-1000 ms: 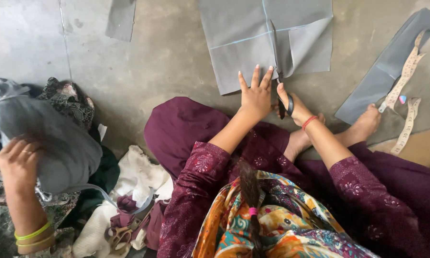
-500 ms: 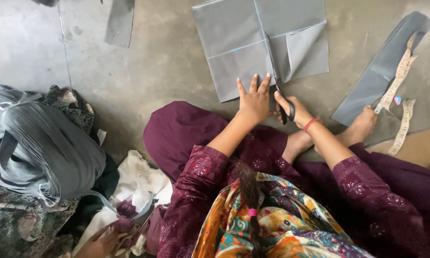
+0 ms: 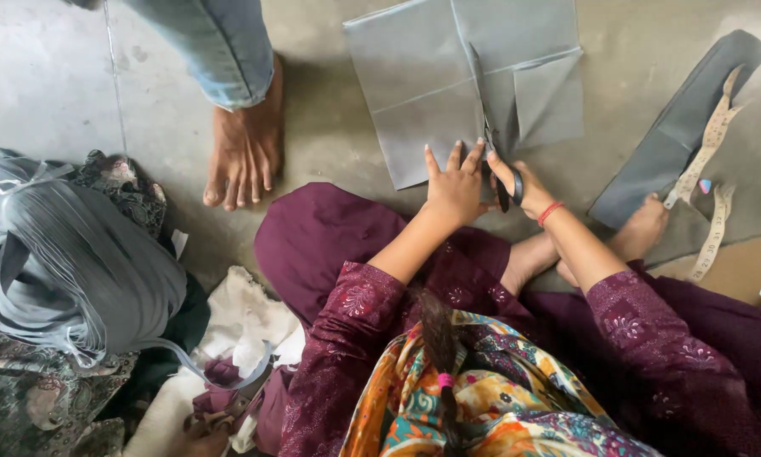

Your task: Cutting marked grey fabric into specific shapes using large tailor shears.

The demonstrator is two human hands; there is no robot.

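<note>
Your left hand lies flat, fingers spread, on the near edge of the grey cloth on the floor. Your right hand grips the scissors, blades apparently in the cloth, though the tips are hard to make out. A tape lies right; someone's bare foot stands left.

Bare grey concrete floor, stained and scuffed, crossed by a thin seam at left. Soft, even daylight, faint shadows. Bundle of grey strapping heaped on patterned cloth at left; white rags beside it. Bystander's bare foot planted on the floor, upper left.
</note>
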